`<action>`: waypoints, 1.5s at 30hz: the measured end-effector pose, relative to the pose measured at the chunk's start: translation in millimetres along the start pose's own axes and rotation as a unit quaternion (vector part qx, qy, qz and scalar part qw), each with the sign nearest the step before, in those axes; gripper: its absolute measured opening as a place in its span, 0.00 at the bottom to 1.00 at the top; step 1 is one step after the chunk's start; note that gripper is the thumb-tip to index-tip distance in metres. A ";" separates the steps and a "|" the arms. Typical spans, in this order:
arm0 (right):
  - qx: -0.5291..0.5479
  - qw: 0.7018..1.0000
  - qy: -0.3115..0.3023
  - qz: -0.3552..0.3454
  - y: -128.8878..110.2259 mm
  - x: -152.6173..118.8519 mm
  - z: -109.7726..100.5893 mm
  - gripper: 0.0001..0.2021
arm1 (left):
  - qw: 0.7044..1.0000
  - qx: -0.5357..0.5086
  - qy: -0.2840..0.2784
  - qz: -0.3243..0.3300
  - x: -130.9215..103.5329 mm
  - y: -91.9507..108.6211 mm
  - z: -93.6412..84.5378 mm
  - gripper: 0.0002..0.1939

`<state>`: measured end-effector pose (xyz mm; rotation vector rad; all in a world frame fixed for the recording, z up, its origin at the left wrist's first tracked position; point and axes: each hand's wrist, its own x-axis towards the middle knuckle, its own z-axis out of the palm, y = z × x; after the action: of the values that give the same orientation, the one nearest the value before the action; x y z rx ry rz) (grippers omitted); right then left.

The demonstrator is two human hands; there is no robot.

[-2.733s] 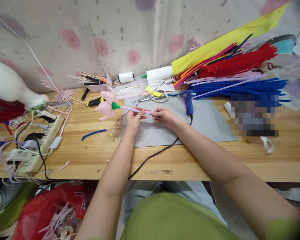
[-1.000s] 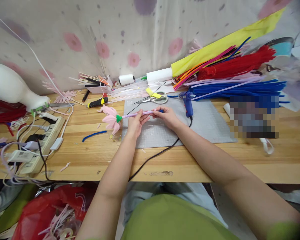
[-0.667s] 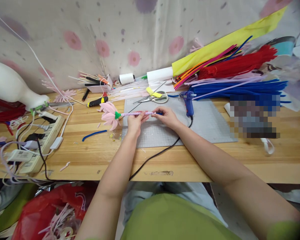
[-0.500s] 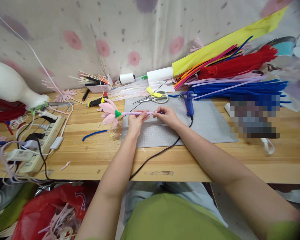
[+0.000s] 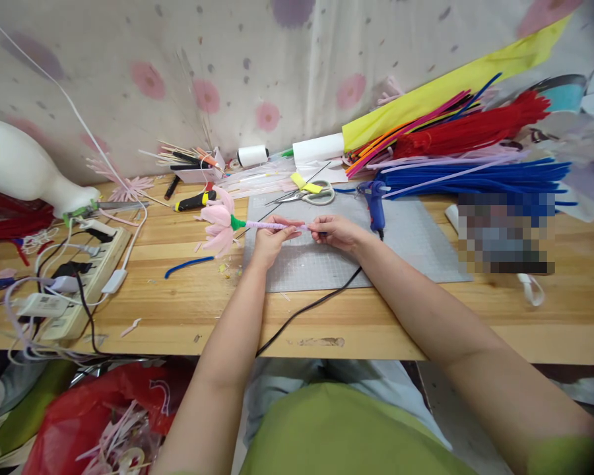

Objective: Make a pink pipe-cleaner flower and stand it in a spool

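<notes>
A pink flower (image 5: 218, 221) with a green base points left, its lilac-wrapped stem (image 5: 264, 225) lying level above the grey cutting mat (image 5: 307, 267). My left hand (image 5: 273, 239) is closed round the stem, thumb on top. Just to its right, my right hand (image 5: 335, 232) pinches the stem's far end, where a thin pale strip shows between the hands. Behind them lie scissors (image 5: 319, 192) with yellow tape on them. A blue glue gun (image 5: 375, 203) rests on the mat to the right of my right hand.
Blue pipe cleaners (image 5: 475, 177) and a red bundle (image 5: 475, 124) lie at the back right. A power strip (image 5: 86, 284) with cables and a white foam head (image 5: 20, 165) are at the left. The glue gun's black cord (image 5: 309, 308) crosses the table's front.
My right hand has shifted slightly right, its fingers more curled. The flower and stem have moved slightly right, and the view has shifted a little.
</notes>
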<state>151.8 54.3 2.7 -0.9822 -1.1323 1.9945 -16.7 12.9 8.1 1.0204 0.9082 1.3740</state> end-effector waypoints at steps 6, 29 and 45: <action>0.003 0.999 -0.035 -0.005 0.1 -3.1 -4.7 0.15 | 1.000 -0.003 0.012 0.002 0.4 -1.0 -0.8 0.13; -0.353 0.859 0.135 -0.345 3.3 -2.4 4.0 0.07 | 0.973 -0.096 0.163 -0.130 0.1 7.1 17.0 0.11; 0.039 0.995 0.091 -0.012 2.1 5.5 2.3 0.05 | 0.997 -0.044 -0.061 0.010 3.9 1.4 -5.6 0.09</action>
<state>146.7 56.9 0.0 -1.0801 -0.9560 1.8735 -22.4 17.0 7.9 1.0363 0.7434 1.3414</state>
